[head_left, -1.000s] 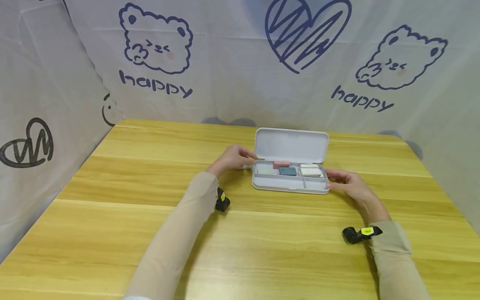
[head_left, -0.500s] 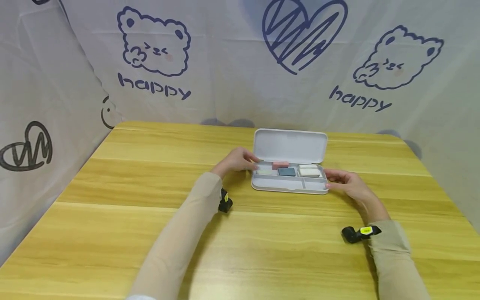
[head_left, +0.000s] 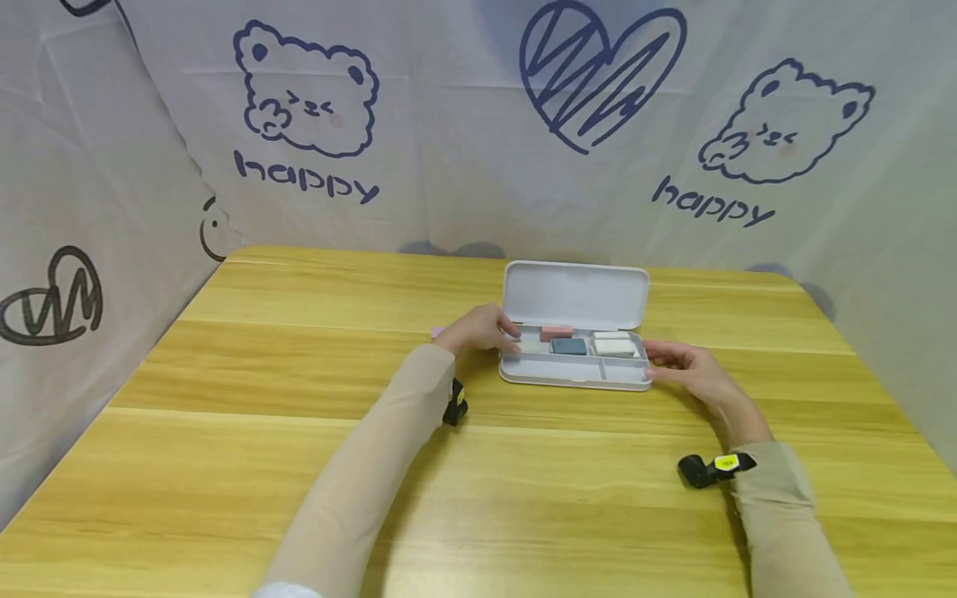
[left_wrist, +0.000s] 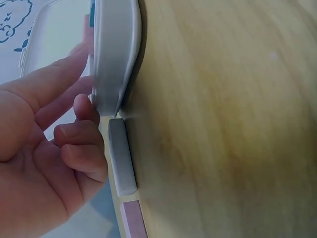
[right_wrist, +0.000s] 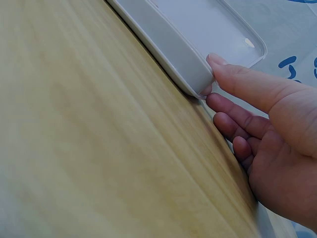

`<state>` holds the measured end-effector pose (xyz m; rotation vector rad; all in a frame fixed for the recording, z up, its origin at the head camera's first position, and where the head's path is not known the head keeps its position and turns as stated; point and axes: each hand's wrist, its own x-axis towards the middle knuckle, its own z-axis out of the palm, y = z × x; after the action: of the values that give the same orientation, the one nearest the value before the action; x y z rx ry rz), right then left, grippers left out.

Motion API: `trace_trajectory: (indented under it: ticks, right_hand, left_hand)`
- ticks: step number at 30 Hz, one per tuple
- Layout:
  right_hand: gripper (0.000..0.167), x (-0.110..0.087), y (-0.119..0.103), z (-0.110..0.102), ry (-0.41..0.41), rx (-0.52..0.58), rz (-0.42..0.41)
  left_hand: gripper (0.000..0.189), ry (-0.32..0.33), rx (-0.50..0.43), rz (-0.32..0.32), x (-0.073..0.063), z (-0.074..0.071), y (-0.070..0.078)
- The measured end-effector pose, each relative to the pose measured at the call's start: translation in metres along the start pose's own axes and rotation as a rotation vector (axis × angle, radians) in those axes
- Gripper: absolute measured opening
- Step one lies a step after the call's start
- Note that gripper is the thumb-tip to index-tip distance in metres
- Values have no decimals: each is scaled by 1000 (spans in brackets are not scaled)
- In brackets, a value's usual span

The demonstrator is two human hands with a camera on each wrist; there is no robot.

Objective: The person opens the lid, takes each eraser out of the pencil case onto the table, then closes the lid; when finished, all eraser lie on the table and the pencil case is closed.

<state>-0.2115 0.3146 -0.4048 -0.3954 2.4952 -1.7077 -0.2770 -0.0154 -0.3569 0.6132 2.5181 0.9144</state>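
An open white pencil case (head_left: 549, 370) holds a pink eraser (head_left: 557, 333), a dark blue eraser (head_left: 568, 346), white erasers (head_left: 613, 345) and a pale green eraser (head_left: 529, 347). My left hand (head_left: 478, 328) reaches over its left end, thumb and forefinger apart beside the pale green eraser. In the left wrist view, this hand's other fingers curl outside the end wall. My right hand (head_left: 699, 372) holds the case's right end, its thumb on the rim and its fingers at the corner, as the right wrist view shows.
A whitish eraser (left_wrist: 122, 158) and a purple eraser (left_wrist: 133, 219) lie in line on the wooden table (head_left: 523, 498), left of the case. The case's raised lid (head_left: 576, 295) stands behind it, before a printed cloth (head_left: 449, 124).
My left hand has moved right, from beside the case's left end to over its left compartment. The right hand stays at the right end. The purple eraser has come into view behind the left wrist.
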Motion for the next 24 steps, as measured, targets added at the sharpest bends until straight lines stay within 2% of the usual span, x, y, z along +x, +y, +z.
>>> trace_trajectory:
  ticks: [5, 13, 24]
  right_hand:
    - [48, 0, 1, 0, -6, -19, -2]
    - [49, 1, 1, -1, -2, -24, 8]
    - [47, -1, -2, -1, 4, -37, 0]
  left_hand:
    - [28, -5, 42, -9, 0, 2, 1]
    - [25, 7, 34, -5, 1, 4, -1]
    - [17, 80, 6, -23, 1, 6, 3]
